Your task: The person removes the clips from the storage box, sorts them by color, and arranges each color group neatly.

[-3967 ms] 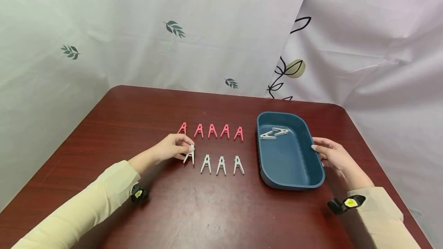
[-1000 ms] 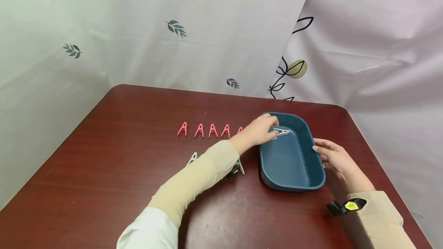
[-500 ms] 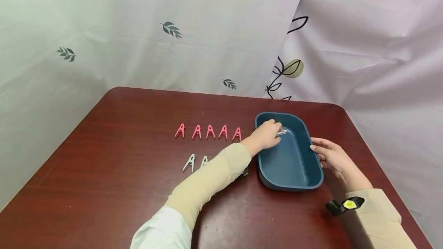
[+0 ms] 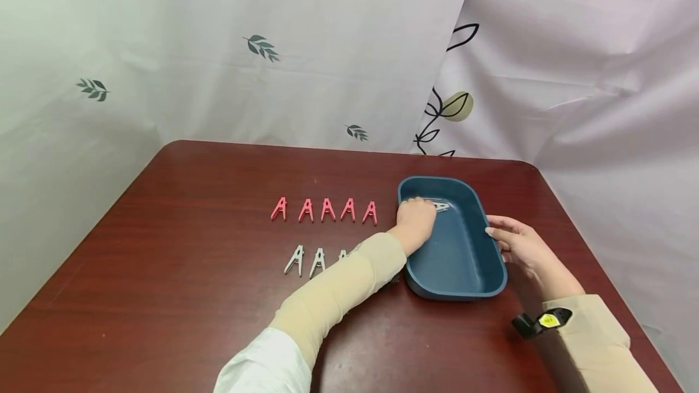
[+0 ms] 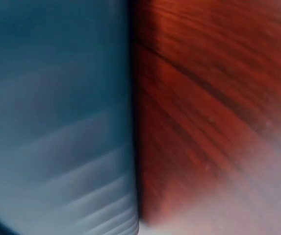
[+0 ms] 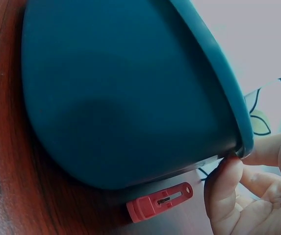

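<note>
My left hand (image 4: 417, 221) reaches over the left rim into the blue plastic bin (image 4: 448, 259). Its fingers point down, hidden behind the back of the hand, so I cannot tell whether they hold anything. Just beyond them a white clothespin (image 4: 440, 205) lies on the bin's floor. At the right wall, my right hand (image 4: 526, 253) pinches the rim between thumb and fingers; the right wrist view shows these fingertips (image 6: 228, 169) at the rim. The left wrist view has only the bin's outer wall (image 5: 57, 122) and the table.
Red clothespins (image 4: 327, 210) stand in a row left of the bin. Nearer are white clothespins (image 4: 295, 261), partly covered by the left sleeve (image 4: 338, 284). Another red clothespin (image 6: 160, 201) shows beside the bin in the right wrist view. A patterned curtain (image 4: 306, 96) hangs behind the table (image 4: 191, 247).
From the leftmost white clothespin, which stays on the table, my left hand has crossed into the bin, then shifted slightly nearer me. My right hand has stayed at the rim.
</note>
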`<move>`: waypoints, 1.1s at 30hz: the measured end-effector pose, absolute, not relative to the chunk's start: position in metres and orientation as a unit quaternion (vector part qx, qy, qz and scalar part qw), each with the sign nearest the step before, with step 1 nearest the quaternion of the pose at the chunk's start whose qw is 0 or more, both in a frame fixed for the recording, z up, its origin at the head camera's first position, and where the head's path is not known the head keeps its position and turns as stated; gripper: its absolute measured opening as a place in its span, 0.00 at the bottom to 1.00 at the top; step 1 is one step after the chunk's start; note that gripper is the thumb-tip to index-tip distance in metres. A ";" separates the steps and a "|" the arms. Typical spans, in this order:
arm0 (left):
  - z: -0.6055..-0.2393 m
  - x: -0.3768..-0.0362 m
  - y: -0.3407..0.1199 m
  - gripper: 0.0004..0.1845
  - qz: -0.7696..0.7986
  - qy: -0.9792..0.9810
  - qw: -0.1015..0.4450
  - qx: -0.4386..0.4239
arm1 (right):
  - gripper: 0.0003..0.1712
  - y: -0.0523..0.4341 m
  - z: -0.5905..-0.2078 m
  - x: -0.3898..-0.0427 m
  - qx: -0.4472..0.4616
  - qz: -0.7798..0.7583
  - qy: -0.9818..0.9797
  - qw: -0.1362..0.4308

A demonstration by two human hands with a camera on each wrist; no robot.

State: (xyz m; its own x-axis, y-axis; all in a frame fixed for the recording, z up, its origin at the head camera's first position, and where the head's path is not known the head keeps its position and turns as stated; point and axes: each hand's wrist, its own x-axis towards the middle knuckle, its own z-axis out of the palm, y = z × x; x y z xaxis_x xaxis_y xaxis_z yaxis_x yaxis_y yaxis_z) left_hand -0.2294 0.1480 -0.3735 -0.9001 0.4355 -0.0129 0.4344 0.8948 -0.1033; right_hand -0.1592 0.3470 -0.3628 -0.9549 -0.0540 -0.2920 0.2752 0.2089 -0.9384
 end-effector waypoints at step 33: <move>-0.362 -0.237 0.131 0.13 -0.088 -0.958 -0.011 -0.275 | 0.19 0.346 -0.363 -0.160 0.073 -0.613 0.776 0.130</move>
State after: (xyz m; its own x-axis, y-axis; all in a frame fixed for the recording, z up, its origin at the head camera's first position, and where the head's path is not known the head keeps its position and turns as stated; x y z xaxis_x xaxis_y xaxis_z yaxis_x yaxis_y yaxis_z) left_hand -0.2369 0.1313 -0.3625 -0.8490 0.5276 0.0271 0.5238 0.8339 0.1741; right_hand -0.1596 0.3462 -0.3632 -0.9555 -0.0466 -0.2913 0.2725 0.2383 -0.9322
